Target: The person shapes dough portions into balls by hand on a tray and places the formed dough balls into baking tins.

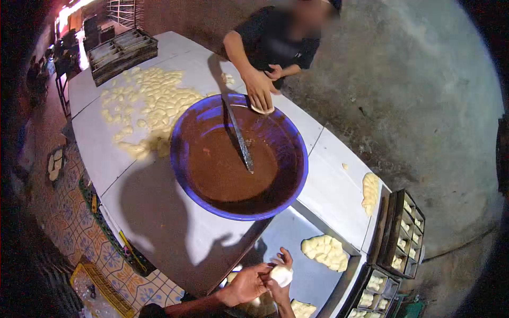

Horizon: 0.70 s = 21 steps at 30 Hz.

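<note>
Low in the view, my left hand [246, 286] reaches in from the left, its curled fingers against a small pale dough piece [281, 275]. My right hand [280, 293] holds the same piece from below and the right, fingers bent around it. Both hands are over the near edge of a metal tray [289, 233]. Beyond them stands a large blue-purple basin [241, 216] of smooth brown filling [228, 164]. A long flat metal blade [238, 132] leans in it, its tip in the filling.
Many dough pieces [164, 98] cover the table's far left, beside stacked metal pans [122, 55]. A dough slab [324, 253] lies on the tray. Divided pans [405, 233] with dough stand at right. Across the basin, a co-worker's hand [260, 90] holds a dough piece at the rim.
</note>
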{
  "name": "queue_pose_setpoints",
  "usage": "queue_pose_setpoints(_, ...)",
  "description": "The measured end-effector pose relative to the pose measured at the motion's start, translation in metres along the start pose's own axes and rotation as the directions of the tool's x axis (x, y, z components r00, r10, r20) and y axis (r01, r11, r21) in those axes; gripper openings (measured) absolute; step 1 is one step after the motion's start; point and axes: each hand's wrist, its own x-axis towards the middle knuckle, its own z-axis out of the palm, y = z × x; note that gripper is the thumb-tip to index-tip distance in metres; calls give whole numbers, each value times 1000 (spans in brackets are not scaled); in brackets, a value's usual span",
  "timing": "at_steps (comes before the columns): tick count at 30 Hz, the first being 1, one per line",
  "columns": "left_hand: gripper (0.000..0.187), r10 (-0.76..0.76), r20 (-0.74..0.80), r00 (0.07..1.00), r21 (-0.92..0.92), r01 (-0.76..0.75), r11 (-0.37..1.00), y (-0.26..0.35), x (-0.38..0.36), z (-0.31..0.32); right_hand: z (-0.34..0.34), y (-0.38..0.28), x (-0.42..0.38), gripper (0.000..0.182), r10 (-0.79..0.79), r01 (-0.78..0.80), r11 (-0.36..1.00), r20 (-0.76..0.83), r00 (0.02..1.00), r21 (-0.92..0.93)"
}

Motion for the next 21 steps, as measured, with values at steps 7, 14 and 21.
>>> queue_pose_setpoints(7, 71, -129, 28, 991, -138, 131, 982, 116, 128, -59, -18, -6, 3, 117, 349, -285, 761, 3, 937, 582)
queue_pose_setpoints(14, 84, -86, 45, 995, 927, -9, 374, 91, 219, -140, -13, 26, -10, 105, 187, -219, 728, 119, 975, 650)
queue_pose_setpoints(21, 100, -640, -151, 754, 723, 526, 449, 121, 220, -120, -8, 25, -16, 72, 197, -149, 730, 5, 980, 667)
